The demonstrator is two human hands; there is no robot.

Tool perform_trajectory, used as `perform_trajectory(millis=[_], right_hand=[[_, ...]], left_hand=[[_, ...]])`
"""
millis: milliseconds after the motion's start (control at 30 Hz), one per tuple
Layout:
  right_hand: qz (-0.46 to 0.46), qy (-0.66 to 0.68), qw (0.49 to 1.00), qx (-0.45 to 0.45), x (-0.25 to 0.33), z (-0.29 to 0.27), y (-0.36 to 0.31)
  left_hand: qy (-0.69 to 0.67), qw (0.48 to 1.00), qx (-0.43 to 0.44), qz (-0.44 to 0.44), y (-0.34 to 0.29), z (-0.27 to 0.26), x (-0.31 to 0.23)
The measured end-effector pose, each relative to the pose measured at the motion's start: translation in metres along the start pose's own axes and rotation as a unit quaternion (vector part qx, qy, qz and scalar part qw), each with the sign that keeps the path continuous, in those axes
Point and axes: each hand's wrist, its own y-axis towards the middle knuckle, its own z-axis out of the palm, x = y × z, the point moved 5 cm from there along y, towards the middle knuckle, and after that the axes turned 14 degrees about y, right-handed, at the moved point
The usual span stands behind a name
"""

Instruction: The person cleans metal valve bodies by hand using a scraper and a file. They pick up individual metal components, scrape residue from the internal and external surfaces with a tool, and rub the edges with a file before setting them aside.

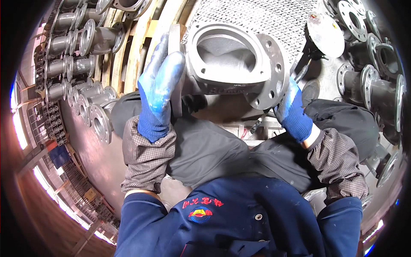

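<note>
A grey cast-metal valve body [230,78] with a flange at each end is up in front of me, above my knees. Its wide rounded top opening faces me. My left hand [160,85], in a blue coated glove, presses its palm and fingers against the left flange [174,68], seen nearly edge-on. On the other side, my right hand [295,111], gloved alike, grips the outer edge of the right flange [279,68]; some of its fingers are hidden behind the metal. Bolt holes show in the right flange.
Beyond the valve body lies a silvery diamond-patterned metal surface [252,13]. A round pale disc [326,35] stands to its right. Similar flanged bodies are stacked at left [102,40] and right [381,94]. Wooden slats [136,45] lie at the far left.
</note>
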Motion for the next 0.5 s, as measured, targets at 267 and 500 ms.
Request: perform_trajectory(millis=[267,500], right_hand=[[0.018,-0.005,1.000,0.018,-0.002,-0.036,-0.003],[-0.017,-0.095,0.990,0.106,0.018,-0.021,0.009]], left_hand=[[-0.262,0.890,0.073,-0.367,0.000,0.008,-0.001],[-0.294,0.886,0.054,-0.354,0.019,0.016,-0.001]])
